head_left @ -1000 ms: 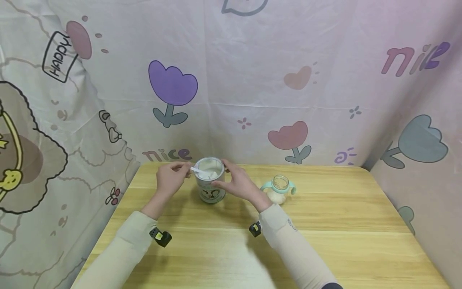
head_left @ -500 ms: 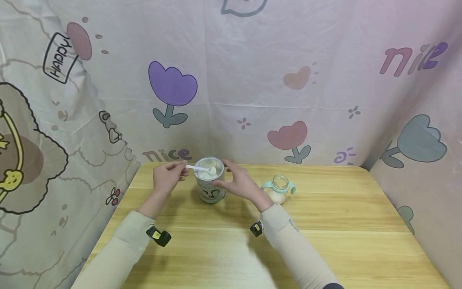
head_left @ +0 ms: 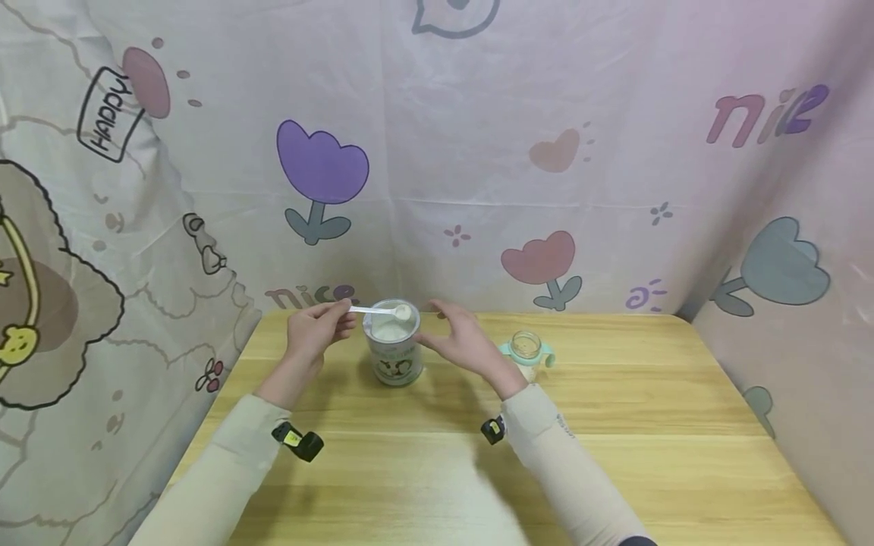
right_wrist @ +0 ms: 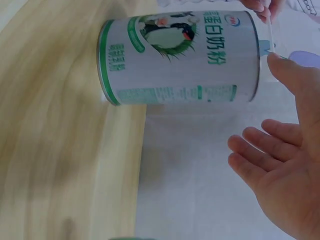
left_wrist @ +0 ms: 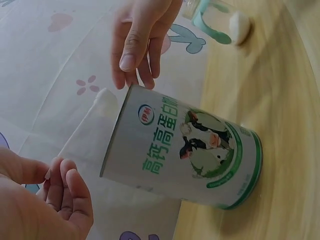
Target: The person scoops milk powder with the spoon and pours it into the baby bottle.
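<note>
My left hand (head_left: 315, 331) pinches the handle end of a white measuring scoop (head_left: 372, 310), whose bowl, heaped with white powder, is above the rim of an open milk powder can (head_left: 396, 360). In the left wrist view the scoop (left_wrist: 80, 127) stands clear of the can. The can is white with green trim and a cow picture, and white powder shows inside it. My right hand (head_left: 467, 341) is beside the can's right side, fingers spread and holding nothing. In the right wrist view its thumb is near the can's rim.
A glass baby bottle (head_left: 526, 346) with mint-green handles stands uncapped right of the can, partly hidden behind my right wrist, with white powder inside. The wooden table (head_left: 614, 455) ends at a printed cloth backdrop (head_left: 437, 114).
The scoop has risen out of the can's powder, now heaped, and sits above the rim. My right hand has let go of the can and moved slightly right.
</note>
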The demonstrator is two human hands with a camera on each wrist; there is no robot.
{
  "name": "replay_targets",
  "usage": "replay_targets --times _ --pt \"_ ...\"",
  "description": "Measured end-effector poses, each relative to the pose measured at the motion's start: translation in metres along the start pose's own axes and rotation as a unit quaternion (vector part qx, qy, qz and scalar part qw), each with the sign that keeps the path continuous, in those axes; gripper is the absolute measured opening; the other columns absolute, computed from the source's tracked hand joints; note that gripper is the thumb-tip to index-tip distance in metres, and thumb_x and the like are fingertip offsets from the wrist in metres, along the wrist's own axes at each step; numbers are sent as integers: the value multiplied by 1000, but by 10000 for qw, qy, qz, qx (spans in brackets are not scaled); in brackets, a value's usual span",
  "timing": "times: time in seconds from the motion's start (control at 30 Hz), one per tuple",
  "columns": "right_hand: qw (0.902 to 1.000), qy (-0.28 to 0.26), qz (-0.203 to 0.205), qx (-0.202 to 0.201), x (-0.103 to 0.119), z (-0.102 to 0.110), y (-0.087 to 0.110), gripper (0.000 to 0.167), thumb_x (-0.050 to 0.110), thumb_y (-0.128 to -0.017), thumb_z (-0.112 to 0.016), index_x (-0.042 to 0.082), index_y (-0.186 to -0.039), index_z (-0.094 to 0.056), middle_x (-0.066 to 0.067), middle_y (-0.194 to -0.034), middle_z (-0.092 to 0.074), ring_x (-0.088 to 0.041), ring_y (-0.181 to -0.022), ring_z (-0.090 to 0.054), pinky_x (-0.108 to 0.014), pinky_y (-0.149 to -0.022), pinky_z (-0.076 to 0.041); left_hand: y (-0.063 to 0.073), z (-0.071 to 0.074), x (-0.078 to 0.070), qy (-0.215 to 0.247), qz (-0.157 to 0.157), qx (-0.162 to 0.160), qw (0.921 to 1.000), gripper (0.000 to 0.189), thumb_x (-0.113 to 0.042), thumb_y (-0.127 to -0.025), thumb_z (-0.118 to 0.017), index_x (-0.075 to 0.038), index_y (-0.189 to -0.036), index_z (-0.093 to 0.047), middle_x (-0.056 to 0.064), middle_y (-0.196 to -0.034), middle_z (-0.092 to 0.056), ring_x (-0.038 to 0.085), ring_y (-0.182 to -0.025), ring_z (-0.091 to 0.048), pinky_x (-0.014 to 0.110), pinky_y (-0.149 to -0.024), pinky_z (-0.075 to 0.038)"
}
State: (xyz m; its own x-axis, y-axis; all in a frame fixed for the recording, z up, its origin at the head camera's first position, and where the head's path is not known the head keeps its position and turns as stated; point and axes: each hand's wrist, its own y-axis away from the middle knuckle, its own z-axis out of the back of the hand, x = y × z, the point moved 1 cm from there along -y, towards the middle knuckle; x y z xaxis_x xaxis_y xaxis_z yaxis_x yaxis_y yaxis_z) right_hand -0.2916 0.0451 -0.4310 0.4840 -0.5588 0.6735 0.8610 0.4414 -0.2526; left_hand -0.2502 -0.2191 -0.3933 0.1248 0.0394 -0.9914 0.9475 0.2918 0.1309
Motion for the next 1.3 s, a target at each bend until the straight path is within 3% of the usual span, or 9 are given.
replay_targets --times 0.33,0.43,0.6,0.73,0.87,1.03,1.3 --pt "10000 75 4 -17 -3 1 -1 80 49 -95 -76 5 -156 -48 -16 -153 -58 -35 -137 -58 -55 -116 -48 -2 2 -1 -258 -59 -112 9996 40 -23 -104 -69 6 -133 -66 -10 -79 -75 3 -75 -74 16 -72 -62" --pt "10000 54 30 43 -3 -3 -3 82 48 -94 -78 6 -157 -47 -17 -153 -58 -36 -135 -59 -55 -113 -50 -3 2 2 -521 -258 -152 9982 41 -23 -104 -68 8 -131 -67 -9 -80 -76 2 -74 -74 18 -73 -62" --pt "9996 -185 60 189 -2 -11 -5 87 47 -91 -82 6 -158 -45 -17 -154 -57 -40 -136 -58 -56 -110 -52 -4 -2 7 -1219 -819 -150 9890 34 -20 -103 -69 7 -122 -73 8 -93 -81 0 -72 -72 20 -73 -63" --pt "9993 -198 112 288 -1 -17 -8 87 47 -90 -83 8 -158 -45 -14 -154 -57 -40 -137 -58 -55 -110 -51 -3 -7 10 -2187 -1355 -163 9662 29 -23 -102 -69 0 -116 -78 15 -99 -81 11 -81 -75 19 -73 -59" --pt "9988 -166 347 315 1 -19 -10 81 47 -91 -82 12 -156 -49 -11 -152 -60 -37 -135 -60 -53 -110 -52 0 -11 10 -2945 -1838 -94 9378 27 -25 -103 -68 -3 -115 -79 18 -107 -79 31 -99 -74 32 -82 -58" --pt "9985 -134 440 307 3 -21 -12 80 47 -91 -82 14 -156 -49 -9 -150 -62 -34 -133 -61 -51 -109 -53 3 -16 11 -3228 -2302 98 9180 23 -20 -101 -71 -2 -113 -79 18 -108 -79 33 -101 -73 45 -87 -60" --pt "9987 -137 338 348 5 -23 -12 85 48 -91 -82 12 -158 -46 -10 -149 -61 -35 -133 -60 -53 -108 -53 6 -23 13 -3518 -2960 502 8866 17 -12 -97 -76 1 -106 -80 18 -100 -81 30 -89 -74 40 -76 -61"
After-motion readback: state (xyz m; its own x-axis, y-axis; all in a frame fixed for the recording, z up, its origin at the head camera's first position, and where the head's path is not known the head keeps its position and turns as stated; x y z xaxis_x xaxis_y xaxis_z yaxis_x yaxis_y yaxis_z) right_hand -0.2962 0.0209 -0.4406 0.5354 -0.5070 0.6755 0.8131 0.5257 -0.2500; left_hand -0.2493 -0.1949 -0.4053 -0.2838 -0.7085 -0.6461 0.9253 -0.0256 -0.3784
